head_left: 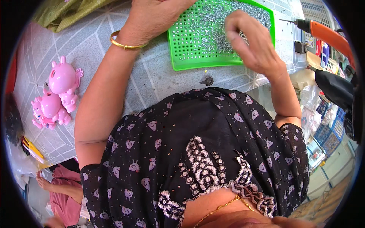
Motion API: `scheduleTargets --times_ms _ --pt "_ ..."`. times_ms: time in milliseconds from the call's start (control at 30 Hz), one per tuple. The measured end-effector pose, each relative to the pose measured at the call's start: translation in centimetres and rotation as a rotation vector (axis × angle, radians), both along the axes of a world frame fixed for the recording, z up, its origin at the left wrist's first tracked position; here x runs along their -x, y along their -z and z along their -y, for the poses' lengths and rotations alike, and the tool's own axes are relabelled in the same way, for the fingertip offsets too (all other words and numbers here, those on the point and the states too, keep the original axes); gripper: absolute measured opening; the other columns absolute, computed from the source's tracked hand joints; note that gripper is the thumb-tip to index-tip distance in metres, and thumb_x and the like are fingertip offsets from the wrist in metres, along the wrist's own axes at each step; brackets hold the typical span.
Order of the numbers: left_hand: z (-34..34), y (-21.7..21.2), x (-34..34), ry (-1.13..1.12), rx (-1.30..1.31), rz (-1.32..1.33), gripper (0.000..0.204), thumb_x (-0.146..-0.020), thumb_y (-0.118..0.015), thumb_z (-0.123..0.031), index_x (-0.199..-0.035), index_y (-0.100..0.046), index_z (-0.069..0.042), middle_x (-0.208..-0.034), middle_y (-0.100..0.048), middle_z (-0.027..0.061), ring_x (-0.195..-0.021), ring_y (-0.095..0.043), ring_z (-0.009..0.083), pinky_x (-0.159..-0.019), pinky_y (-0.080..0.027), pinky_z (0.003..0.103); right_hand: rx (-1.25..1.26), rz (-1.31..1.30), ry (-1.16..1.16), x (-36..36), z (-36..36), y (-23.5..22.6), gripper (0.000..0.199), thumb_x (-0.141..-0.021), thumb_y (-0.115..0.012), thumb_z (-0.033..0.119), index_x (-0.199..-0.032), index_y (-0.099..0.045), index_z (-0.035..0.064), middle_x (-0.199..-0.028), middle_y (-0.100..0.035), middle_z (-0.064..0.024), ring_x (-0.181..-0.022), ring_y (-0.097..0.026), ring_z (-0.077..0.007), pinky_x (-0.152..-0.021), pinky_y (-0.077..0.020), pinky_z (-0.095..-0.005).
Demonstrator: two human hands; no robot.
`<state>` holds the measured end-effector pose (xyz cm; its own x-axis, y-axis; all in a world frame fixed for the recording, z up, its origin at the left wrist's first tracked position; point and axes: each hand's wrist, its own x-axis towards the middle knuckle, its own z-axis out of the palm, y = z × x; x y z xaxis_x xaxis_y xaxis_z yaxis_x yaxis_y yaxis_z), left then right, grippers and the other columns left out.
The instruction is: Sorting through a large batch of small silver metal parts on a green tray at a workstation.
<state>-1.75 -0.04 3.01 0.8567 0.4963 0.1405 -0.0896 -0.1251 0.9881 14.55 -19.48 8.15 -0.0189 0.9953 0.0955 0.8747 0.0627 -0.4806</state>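
Observation:
A bright green tray (175, 62) with rows of small holes lies at the far side of the table. Small silver screws (213, 22) fill many of its holes and lie heaped toward its right side. My left hand (157, 15) is at the tray's left edge; its fingers run past the top of the picture. Above the loose screws, my right hand (253, 45) has its fingers curled downward, slightly blurred. Whatever may be between those fingertips is hidden.
Pink plastic animal figures (62, 81) stand at the left of the grey patterned table (152, 81). A small dark piece (207, 80) lies near the tray's front edge. To the right is an orange electric screwdriver (323, 32). Another person's hand (43, 181) shows at lower left.

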Motion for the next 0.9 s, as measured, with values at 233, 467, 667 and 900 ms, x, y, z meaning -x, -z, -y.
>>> scheduleTargets --times_ms 233,467,667,900 --pt "0.1 -0.1 -0.2 -0.004 0.03 0.017 0.027 -0.095 -0.071 -0.012 -0.116 -0.063 0.002 -0.092 -0.061 -0.0026 -0.079 -0.053 0.0045 -0.069 -0.045 0.02 -0.124 0.138 0.663 -7.9 0.8 -2.3 0.026 -0.102 -0.048 0.022 -0.099 -0.059 -0.002 -0.083 -0.06 -0.0207 -0.078 -0.062 -0.0351 -0.074 -0.0486 -0.0419" --pt "0.5 -0.4 -0.2 -0.012 0.059 0.009 0.027 -0.095 -0.072 -0.012 -0.117 -0.064 0.002 -0.092 -0.062 -0.003 -0.081 -0.054 0.0041 -0.071 -0.045 0.02 -0.118 0.625 0.703 -13.4 2.1 0.0 0.019 -0.096 -0.062 0.019 -0.098 -0.063 -0.0001 -0.088 -0.065 -0.0218 -0.08 -0.066 -0.0325 -0.076 -0.0504 -0.0463" --pt "0.2 0.0 0.1 -0.025 0.068 -0.033 0.028 -0.095 -0.073 -0.012 -0.117 -0.064 0.002 -0.094 -0.062 -0.0032 -0.084 -0.055 0.0045 -0.074 -0.045 0.02 0.089 -0.147 0.008 -3.1 3.2 -1.9 0.009 -0.087 -0.072 0.001 -0.094 -0.066 0.0019 -0.086 -0.066 -0.0066 -0.077 -0.066 -0.0197 -0.069 -0.0545 -0.0337" --pt "0.4 -0.3 -0.3 -0.023 0.01 0.014 0.027 -0.095 -0.073 -0.012 -0.116 -0.064 0.002 -0.095 -0.062 -0.003 -0.084 -0.055 0.0048 -0.074 -0.045 0.02 0.093 -0.063 -0.108 -1.7 3.6 -1.1 0.011 -0.084 -0.074 0.004 -0.092 -0.067 0.0056 -0.087 -0.063 -0.0081 -0.08 -0.065 -0.0278 -0.071 -0.0521 -0.0376"
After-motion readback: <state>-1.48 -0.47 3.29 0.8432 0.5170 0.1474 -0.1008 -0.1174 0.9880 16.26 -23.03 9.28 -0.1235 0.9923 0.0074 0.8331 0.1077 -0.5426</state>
